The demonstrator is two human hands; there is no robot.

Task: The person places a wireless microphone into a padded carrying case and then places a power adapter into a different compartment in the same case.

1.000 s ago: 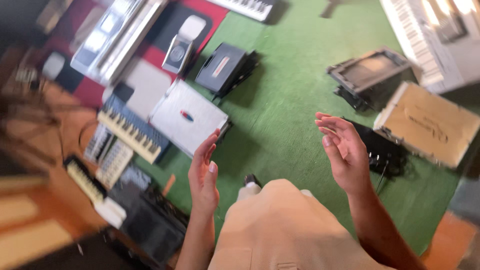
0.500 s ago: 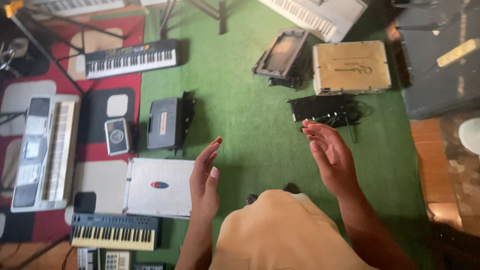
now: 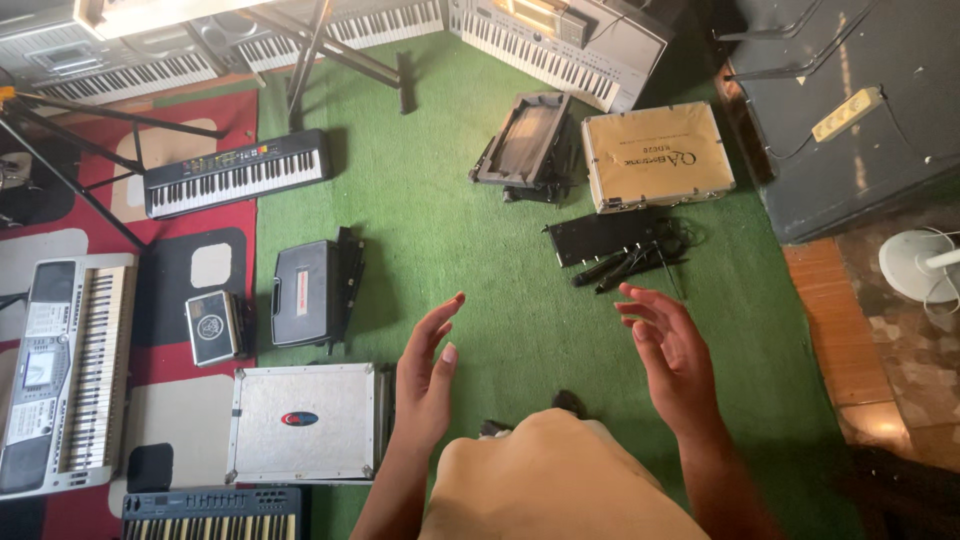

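My left hand (image 3: 427,370) and my right hand (image 3: 672,350) hover in front of me over a green carpet (image 3: 450,230), palms facing each other, fingers apart, holding nothing. A silver metal case (image 3: 303,420) lies on the floor just left of my left hand. Black microphones and cables (image 3: 628,262) lie on a flat black panel just beyond my right hand. My tan clothing (image 3: 555,480) fills the bottom centre.
A black hard case (image 3: 305,292) and a small box (image 3: 211,327) lie at left. A tan case (image 3: 655,155) and an open dark tray (image 3: 527,145) are farther off. Keyboards (image 3: 235,175) and stands ring the carpet; a dark cabinet (image 3: 850,110) and a white fan (image 3: 920,265) are at right.
The view has swung and steadied, so the floor items shifted in frame. Both hands stay raised and apart with nothing in them, the right one slightly lower.
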